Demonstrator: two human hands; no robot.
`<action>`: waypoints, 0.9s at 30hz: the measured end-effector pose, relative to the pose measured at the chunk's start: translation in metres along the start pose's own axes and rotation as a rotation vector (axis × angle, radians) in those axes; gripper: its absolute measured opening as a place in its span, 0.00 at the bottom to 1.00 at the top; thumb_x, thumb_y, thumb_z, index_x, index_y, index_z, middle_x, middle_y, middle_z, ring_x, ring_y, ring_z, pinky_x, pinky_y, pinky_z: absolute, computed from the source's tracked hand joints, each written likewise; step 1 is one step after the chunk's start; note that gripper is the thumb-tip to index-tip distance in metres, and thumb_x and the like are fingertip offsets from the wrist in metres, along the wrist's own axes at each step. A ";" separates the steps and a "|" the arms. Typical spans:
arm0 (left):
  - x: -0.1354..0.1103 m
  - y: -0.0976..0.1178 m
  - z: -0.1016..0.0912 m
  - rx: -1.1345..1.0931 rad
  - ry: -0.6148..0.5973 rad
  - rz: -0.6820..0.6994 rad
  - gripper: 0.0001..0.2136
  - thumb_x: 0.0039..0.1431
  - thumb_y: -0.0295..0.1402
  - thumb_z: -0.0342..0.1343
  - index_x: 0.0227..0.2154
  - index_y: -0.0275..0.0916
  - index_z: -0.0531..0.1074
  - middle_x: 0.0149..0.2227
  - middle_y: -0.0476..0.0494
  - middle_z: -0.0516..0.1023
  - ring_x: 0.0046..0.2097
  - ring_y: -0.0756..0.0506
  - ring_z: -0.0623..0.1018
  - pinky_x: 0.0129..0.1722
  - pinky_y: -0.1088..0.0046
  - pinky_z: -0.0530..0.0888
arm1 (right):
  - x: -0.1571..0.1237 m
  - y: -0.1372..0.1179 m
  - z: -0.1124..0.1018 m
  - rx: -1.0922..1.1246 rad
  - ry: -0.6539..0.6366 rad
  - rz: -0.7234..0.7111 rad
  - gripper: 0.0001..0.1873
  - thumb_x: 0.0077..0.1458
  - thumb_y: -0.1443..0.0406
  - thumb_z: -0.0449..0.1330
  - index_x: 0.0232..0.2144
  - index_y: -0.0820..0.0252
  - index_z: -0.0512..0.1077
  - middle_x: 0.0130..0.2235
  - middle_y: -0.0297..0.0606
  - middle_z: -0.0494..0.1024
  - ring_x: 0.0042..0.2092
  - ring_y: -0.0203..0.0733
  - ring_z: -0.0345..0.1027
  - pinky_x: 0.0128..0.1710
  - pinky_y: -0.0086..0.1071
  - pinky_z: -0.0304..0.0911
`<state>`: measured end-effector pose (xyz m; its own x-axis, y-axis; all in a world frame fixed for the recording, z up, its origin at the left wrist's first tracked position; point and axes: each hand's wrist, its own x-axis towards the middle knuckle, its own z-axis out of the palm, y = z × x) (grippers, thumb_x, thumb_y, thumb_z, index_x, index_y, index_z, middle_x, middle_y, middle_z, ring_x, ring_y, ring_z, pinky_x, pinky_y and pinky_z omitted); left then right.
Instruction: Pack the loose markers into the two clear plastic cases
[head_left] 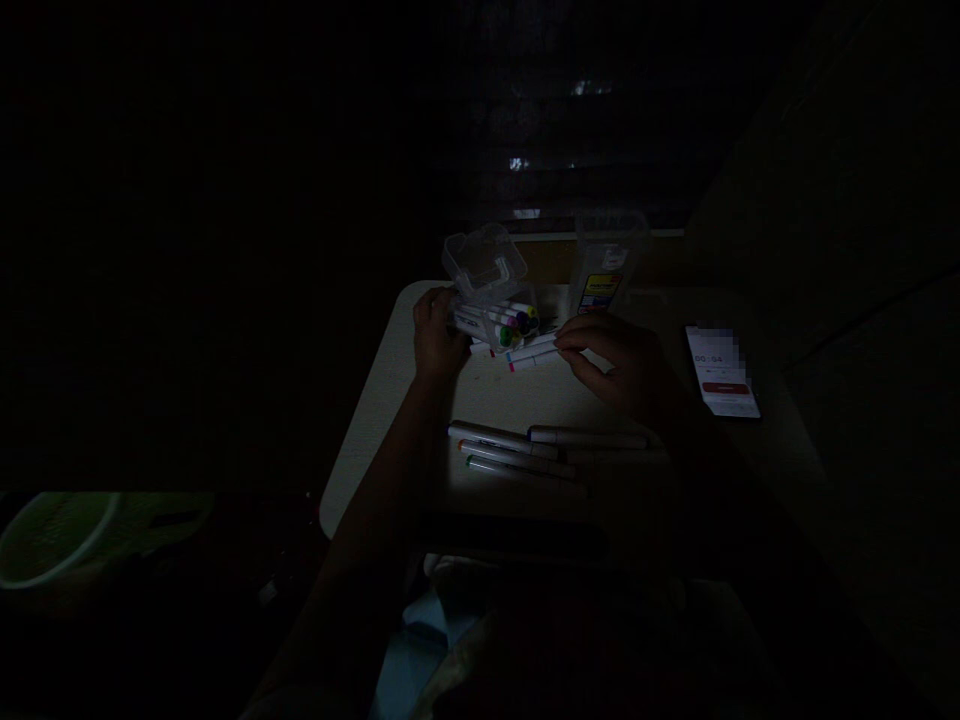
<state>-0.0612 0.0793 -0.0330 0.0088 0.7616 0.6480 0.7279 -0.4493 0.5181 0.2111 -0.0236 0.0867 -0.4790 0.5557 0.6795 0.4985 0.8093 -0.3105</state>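
At frame centre, left hand (438,340) grips the clear marker case (489,291); right hand (621,362) nearly closed at white markers (534,359), hold unclear; tilting could cause spills

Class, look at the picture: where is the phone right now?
In the head view, the phone lies on the right side of the table, to the right of the person's right hand.
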 end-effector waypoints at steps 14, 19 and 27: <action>0.001 0.001 -0.002 0.029 -0.011 0.048 0.28 0.50 0.40 0.60 0.55 0.43 0.63 0.55 0.37 0.66 0.59 0.35 0.65 0.59 0.53 0.65 | -0.008 0.001 0.026 0.035 -0.388 0.088 0.26 0.58 0.69 0.52 0.60 0.62 0.62 0.65 0.44 0.60 0.67 0.45 0.50 0.65 0.48 0.54; 0.001 0.002 -0.002 0.027 -0.018 0.074 0.29 0.50 0.44 0.60 0.55 0.43 0.63 0.54 0.37 0.67 0.58 0.35 0.66 0.58 0.53 0.67 | -0.013 0.000 0.041 0.071 -0.466 0.098 0.33 0.57 0.69 0.53 0.64 0.63 0.54 0.68 0.44 0.50 0.70 0.44 0.37 0.68 0.46 0.45; 0.000 -0.006 0.001 -0.006 -0.063 0.039 0.31 0.47 0.39 0.61 0.56 0.44 0.61 0.57 0.37 0.65 0.60 0.35 0.65 0.56 0.55 0.69 | -0.010 -0.005 0.042 0.111 -0.471 0.124 0.33 0.57 0.71 0.52 0.64 0.63 0.53 0.68 0.47 0.49 0.70 0.43 0.37 0.68 0.46 0.45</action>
<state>-0.0651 0.0824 -0.0369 0.0803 0.7709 0.6319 0.7221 -0.4820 0.4963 0.1830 -0.0253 0.0535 -0.7079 0.6541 0.2666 0.5050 0.7325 -0.4564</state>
